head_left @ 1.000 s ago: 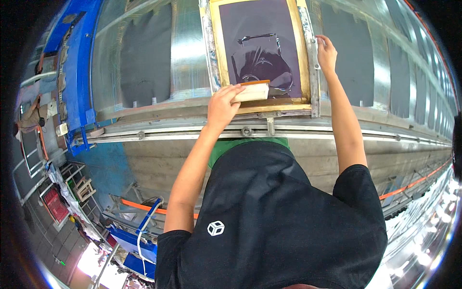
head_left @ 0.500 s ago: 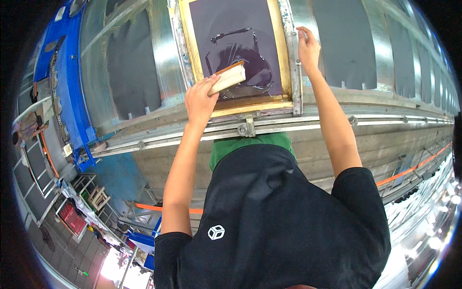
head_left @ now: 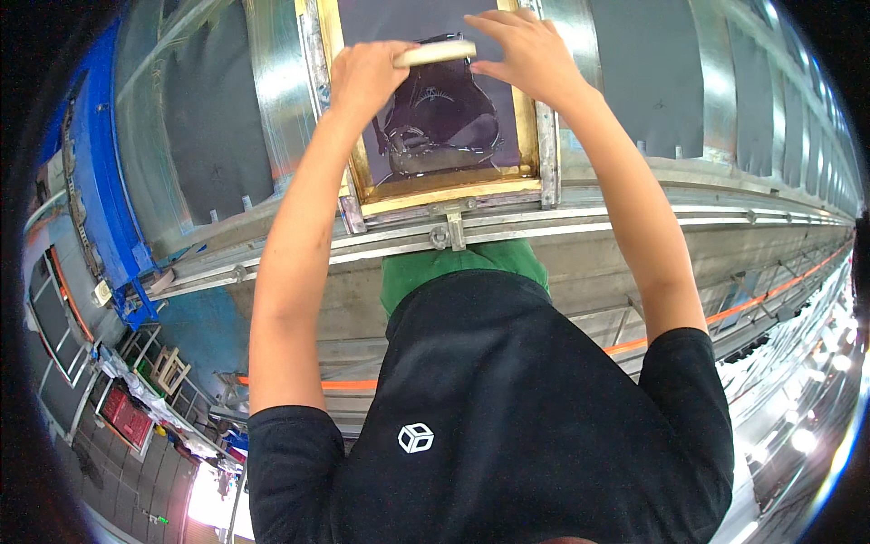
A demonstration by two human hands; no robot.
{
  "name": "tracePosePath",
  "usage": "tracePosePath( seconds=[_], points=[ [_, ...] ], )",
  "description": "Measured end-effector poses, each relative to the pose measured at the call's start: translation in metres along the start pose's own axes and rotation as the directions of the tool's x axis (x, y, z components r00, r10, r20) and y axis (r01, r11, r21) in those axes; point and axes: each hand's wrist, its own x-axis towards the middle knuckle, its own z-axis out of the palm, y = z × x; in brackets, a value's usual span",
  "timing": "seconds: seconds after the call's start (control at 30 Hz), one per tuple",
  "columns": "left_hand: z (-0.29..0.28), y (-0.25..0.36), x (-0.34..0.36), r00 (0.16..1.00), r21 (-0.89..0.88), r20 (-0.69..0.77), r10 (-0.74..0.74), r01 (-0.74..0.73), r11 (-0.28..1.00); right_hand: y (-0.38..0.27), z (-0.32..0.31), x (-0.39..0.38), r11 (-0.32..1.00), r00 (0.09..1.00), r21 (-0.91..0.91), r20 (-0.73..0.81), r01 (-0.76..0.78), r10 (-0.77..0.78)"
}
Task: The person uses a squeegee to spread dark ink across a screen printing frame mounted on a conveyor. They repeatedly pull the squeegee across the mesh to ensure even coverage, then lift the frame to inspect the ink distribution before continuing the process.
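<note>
A squeegee (head_left: pixel 442 53) with a pale handle lies crosswise over the far part of a printing screen (head_left: pixel 435 200), whose rim is yellowish. My left hand (head_left: pixel 368 77) is closed round the squeegee's left end. Just off its right end, my right hand (head_left: pixel 533 56) is open, with thumb and fingers spread and nothing between them. Glossy dark ink (head_left: pixel 444 118) lies in a wet patch on the mesh, on the near side of the squeegee. The blade's lower edge is hidden from view.
Dark flat sheets (head_left: pixel 645 82) lie along the long shiny table on both sides of the screen. A metal rail (head_left: pixel 616 218) with a clamp (head_left: pixel 450 234) runs along the near edge. Blue machinery (head_left: pixel 104 181) stands at the left.
My left hand has carried the squeegee away from me across the screen and turned it nearly level. My right hand has come from beside the frame to the squeegee's right end, its fingers spreading.
</note>
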Motion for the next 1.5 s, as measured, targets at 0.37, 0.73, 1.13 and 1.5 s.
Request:
tracePosePath(
  seconds=[0.37, 0.73, 1.13, 1.5],
  points=[
    [0.016, 0.037, -0.092, 0.977, 0.05, 0.206, -0.052, 0.042, 0.998, -0.059, 0.049, -0.101, 0.984, 0.982, 0.144, 0.171, -0.102, 0.077],
    [0.004, 0.014, -0.035, 0.994, -0.155, -0.052, -0.092, 0.083, 0.984, 0.08, 0.06, -0.093, 0.893, 0.765, 0.07, -0.489, -0.445, 0.42],
    [0.067, 0.048, -0.181, 0.985, 0.073, -0.147, 0.093, -0.083, 0.994, 0.069, 0.066, -0.055, 0.451, 0.563, 0.67, -0.059, -0.59, 0.824],
    [0.042, -0.041, -0.189, 0.691, -0.936, -0.113, -0.714, 0.166, 0.309, -0.007, -0.048, -0.036, 0.298, 0.716, 0.933, -0.067, -0.203, 0.695]
  ],
)
